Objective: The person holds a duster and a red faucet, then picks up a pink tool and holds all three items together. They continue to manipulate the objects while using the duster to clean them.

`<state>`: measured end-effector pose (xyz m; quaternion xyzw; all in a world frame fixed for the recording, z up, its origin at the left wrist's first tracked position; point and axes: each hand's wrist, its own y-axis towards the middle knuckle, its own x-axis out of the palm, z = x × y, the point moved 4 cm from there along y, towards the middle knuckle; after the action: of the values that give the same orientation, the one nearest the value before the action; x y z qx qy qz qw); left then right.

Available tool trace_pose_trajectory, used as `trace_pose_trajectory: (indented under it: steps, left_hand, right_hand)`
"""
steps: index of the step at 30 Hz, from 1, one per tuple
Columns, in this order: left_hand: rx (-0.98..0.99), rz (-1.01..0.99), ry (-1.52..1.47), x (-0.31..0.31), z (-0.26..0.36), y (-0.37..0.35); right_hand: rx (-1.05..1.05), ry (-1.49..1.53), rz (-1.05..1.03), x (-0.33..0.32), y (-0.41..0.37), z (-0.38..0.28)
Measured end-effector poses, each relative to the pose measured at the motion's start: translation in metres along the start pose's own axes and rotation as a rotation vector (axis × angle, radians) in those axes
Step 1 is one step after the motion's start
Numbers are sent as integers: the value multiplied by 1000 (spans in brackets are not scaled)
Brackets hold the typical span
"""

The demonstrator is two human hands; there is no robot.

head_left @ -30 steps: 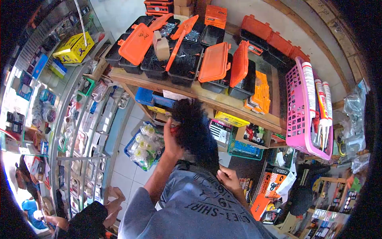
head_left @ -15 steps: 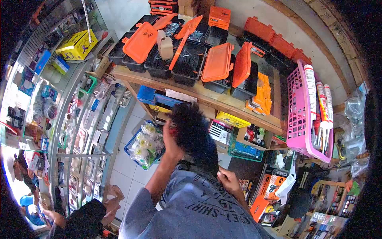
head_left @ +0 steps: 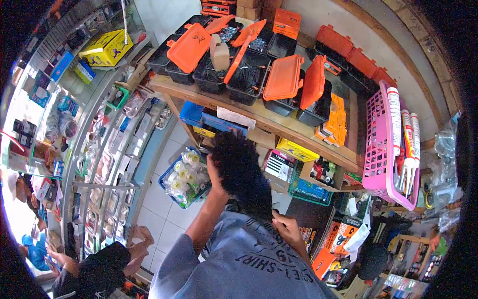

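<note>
My left hand is raised against the left side of a dark, shaggy-edged shape that looks like hair. That shape hides most of its fingers. Below lies a grey printed T-shirt. At the shirt's right edge, beside the lower end of the dark shape, my right hand has its fingers curled in. What those fingers hold, if anything, is hidden. Left of my left hand, a blue basket on the tiled floor is filled with clear-wrapped packs.
Black boxes with orange lids hold small hardware on a wooden shelf. A pink basket of white tubes stands at right. Glass display shelves line the left. A person in black is at lower left.
The whole view has shifted slightly, so the shelf and boxes sit a little farther right. My left hand stays by the dark shape. The fingers of my right hand look more curled.
</note>
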<state>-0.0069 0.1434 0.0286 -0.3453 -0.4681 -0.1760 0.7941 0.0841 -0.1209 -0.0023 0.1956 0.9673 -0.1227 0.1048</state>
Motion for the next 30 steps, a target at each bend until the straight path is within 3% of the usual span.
trace_pose_trajectory:
  steps: [3,5,6,8,9,11,14,15,17,18,20,21,23,24,26,28,30]
  left_hand:
    - [122,-138,-19,5,14,4]
    - [25,67,33,-8,18,7]
    - [26,69,34,-12,17,9]
    - [139,-288,-40,0,22,12]
    - [137,-290,-39,3,23,11]
    - [100,-14,1,-3,24,5]
    - [22,7,-32,2,22,2]
    - [19,7,-31,0,21,4]
    - [1,-169,-158,3,18,8]
    - [-2,-165,-159,5,18,6]
    - [44,120,33,0,21,0]
    - [40,119,37,0,20,-1]
    - [34,-401,-66,18,17,-3]
    - [25,-404,-67,12,16,2]
    - [25,-22,-23,-13,19,13]
    - [-9,-61,-50,-8,18,8]
    - [-21,-135,-41,-4,16,8]
  right_hand:
    - [11,-1,-1,-6,-2,0]
    - [-47,13,24,-5,-2,3]
    - [-46,15,23,-6,-3,1]
    - [18,-4,-114,-4,-3,-7]
    - [17,-4,-111,-4,-2,-6]
    - [7,49,99,-11,-1,-1]
    - [148,-38,-63,-10,-5,-5]
    - [8,-52,-78,-10,-3,-11]
    - [52,28,-20,-15,-6,-6]
    - [95,112,32,-18,-8,-2]
    - [82,48,3,-17,-7,-7]
    - [63,-19,-22,-17,-7,-9]
    - [86,-11,-60,-20,-9,-3]
    - [108,-4,-104,-21,-11,0]
    - [113,56,2,-21,-9,-1]
    - [116,120,99,-23,-9,3]
    - [34,-83,-118,-20,-10,5]
